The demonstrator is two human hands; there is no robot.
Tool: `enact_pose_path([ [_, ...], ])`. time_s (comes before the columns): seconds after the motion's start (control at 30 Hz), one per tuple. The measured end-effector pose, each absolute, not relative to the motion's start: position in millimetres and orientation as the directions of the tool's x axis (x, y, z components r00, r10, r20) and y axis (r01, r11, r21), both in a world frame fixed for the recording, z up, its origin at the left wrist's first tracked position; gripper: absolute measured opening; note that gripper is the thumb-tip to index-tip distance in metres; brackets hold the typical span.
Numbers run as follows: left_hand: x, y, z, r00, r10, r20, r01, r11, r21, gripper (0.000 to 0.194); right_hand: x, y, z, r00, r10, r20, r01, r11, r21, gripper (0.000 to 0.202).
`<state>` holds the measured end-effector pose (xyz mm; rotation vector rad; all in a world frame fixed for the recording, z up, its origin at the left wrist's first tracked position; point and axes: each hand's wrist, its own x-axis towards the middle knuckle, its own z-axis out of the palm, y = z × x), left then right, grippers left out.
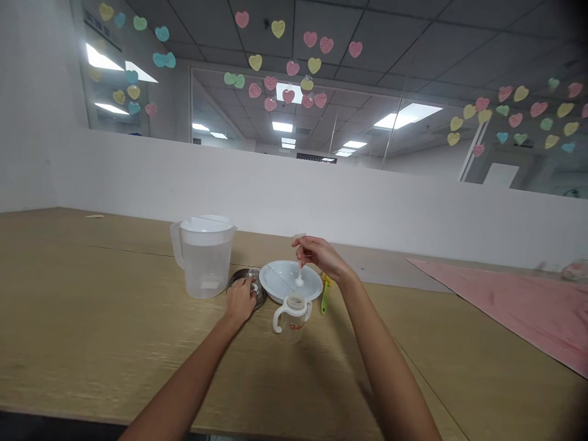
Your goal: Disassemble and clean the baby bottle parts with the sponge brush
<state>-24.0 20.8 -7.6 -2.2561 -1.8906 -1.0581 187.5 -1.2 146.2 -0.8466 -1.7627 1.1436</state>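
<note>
Red lettering (296, 327) on bottle (292, 320), unreadable — right hand (318, 253) pinches straw (299, 282); left hand (241, 300) — grip unclear.

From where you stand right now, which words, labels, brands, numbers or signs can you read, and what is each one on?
No text reads clearly enough to quote.
Clear two-handled bottle: red lettering on its front, too small and blurred to read.
Heart-shaped notes: faint marks on some, too small to read.
</note>
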Motion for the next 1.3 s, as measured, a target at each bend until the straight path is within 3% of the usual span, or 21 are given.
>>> enact_pose_path([
  [0.1,-23.8,19.4,-5.9,0.021,0.872,0.489,0.882,-0.246,0.402,0.040,187.4,-5.6,145.2,-0.565,0.811,0.153,0.219,0.326,-0.920,0.033],
  [0.3,-23.5,19.3,-7.2,-0.013,0.841,0.541,0.835,-0.288,0.469,0.041,186.5,-1.4,138.1,-0.604,0.795,0.062,0.350,0.334,-0.875,0.032],
  [0.53,-24.8,24.2,-6.1,-0.213,0.725,0.655,0.598,-0.433,0.674,0.025,192.2,-4.2,139.9,-0.679,0.730,-0.082,0.529,0.408,-0.745,0.029],
  [0.73,-21.5,20.1,-0.1,-0.339,0.606,0.720,0.460,-0.561,0.688,0.028,196.0,0.9,136.1,-0.675,0.727,-0.125,0.628,0.478,-0.614,0.036],
  [0.9,-17.7,11.9,4.6,-0.348,0.517,0.782,0.459,-0.633,0.623,0.027,198.1,1.8,137.2,-0.638,0.748,-0.182,0.685,0.444,-0.578,0.044],
  [1.03,-13.1,2.0,7.4,-0.310,0.396,0.864,0.525,-0.687,0.503,0.022,194.0,2.7,134.1,-0.635,0.765,-0.106,0.607,0.409,-0.681,0.051],
  [1.13,-8.3,-4.1,8.1,-0.216,0.294,0.931,0.584,-0.725,0.365,0.018,182.9,5.9,126.3,-0.636,0.771,-0.026,0.494,0.381,-0.781,0.054],
  [1.23,-5.2,-5.2,6.7,-0.068,0.204,0.977,0.601,-0.773,0.203,0.020,169.9,11.0,117.6,-0.677,0.735,0.044,0.374,0.394,-0.840,0.046],
  [1.3,-5.0,-3.8,5.1,-0.003,0.197,0.980,0.595,-0.787,0.160,0.024,164.0,14.1,113.4,-0.631,0.769,0.101,0.352,0.400,-0.846,0.041],
])
